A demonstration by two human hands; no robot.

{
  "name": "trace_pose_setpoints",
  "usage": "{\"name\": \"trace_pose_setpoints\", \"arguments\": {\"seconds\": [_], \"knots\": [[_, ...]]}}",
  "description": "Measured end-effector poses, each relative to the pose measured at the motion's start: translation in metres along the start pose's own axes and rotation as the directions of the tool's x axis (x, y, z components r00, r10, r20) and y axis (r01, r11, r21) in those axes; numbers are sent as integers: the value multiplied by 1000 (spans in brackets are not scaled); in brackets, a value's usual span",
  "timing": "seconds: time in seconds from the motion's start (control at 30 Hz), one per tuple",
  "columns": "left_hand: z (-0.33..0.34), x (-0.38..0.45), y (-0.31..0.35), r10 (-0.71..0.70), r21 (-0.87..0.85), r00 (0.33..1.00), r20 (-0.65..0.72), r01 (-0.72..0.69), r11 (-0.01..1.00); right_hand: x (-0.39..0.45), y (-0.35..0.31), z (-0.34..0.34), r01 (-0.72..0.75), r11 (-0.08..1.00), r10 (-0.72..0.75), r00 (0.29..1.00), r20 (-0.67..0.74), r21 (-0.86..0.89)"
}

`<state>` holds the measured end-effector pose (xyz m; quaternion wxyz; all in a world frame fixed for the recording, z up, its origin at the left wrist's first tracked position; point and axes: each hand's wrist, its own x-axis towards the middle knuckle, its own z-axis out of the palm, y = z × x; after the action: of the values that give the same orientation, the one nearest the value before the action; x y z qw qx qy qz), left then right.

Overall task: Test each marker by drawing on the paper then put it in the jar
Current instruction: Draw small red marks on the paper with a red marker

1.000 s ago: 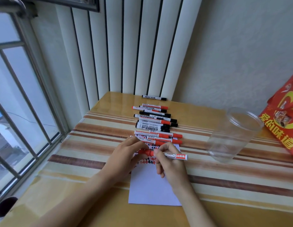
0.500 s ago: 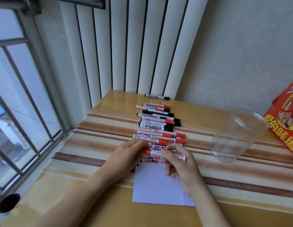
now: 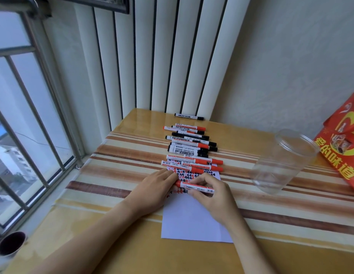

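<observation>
**Desk:** What goes under this one?

**Photographer:** A person at a striped table (image 3: 120, 186) holds a red marker (image 3: 194, 186) level over a sheet of white paper (image 3: 194, 218). The right hand (image 3: 215, 196) has its fingers curled round the barrel; the left hand (image 3: 154, 186) meets the red cap end, fingertips against it. Whether those fingers pinch the cap or only touch it, I cannot tell.

**Desk:** Why held that way?

**Photographer:** My reading: one hand steadies the barrel while the other works the cap, on or off. The far part of the paper already carries rows of red and black scribbles (image 3: 189, 175), so testing looks well along.

**Desk:** And the rest of the markers?

**Photographer:** A row of markers (image 3: 190, 147), red-capped and black-capped, lies crosswise on the table beyond the paper, the nearest ones resting on its far edge. They sit within easy reach of both hands, probably lined up to be taken one by one. One black marker (image 3: 189, 116) lies apart by the wall.

**Desk:** The jar?

**Photographer:** A clear plastic jar (image 3: 282, 161), lidless and appearing empty, stands to the right, well apart from the held marker, on the right hand's side. A red bag (image 3: 342, 147) sits just beyond it. A dark cup (image 3: 11, 244) is on the window ledge at left.
</observation>
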<state>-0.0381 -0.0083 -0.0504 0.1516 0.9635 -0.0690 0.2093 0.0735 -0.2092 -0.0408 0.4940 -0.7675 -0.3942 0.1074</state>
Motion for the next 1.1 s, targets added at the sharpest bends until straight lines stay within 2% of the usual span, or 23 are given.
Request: {"name": "trace_pose_setpoints", "arguments": {"seconds": [0.1,0.37,0.5,0.63,0.7,0.77,0.87,0.97,1.03,1.07,1.1], "knots": [[-1,0,0,-2,8,1000,21,2,1000,-1,-2,0,-55,997,53,998,26,58],[-3,0,4,-13,4,999,40,13,1000,-1,-1,1,-75,993,73,997,29,95],[-2,-1,4,-31,2,999,8,31,1000,1,-1,2,-1,997,4,999,-43,79],[-3,0,4,-65,12,998,-1,65,998,3,1,-1,-25,938,41,998,-38,346],[-4,0,3,-80,30,996,-29,81,996,1,-2,3,-60,843,110,992,-63,534],[-4,1,3,-81,79,997,-12,82,994,4,-4,9,-74,776,158,984,-79,627],[-2,-1,3,-77,125,996,40,72,990,6,-9,18,-97,833,169,982,-84,544],[-6,-5,0,-174,156,984,46,165,974,5,-13,15,-68,922,141,975,-170,380],[-11,-9,-6,-229,155,972,45,219,963,4,-23,-5,34,981,31,945,-326,190],[-13,-11,-10,-241,155,969,61,229,961,4,-32,-19,102,993,-69,904,-422,56],[-14,-12,-13,-244,154,966,85,229,961,4,-43,-34,164,983,-185,832,-524,-86]]}}
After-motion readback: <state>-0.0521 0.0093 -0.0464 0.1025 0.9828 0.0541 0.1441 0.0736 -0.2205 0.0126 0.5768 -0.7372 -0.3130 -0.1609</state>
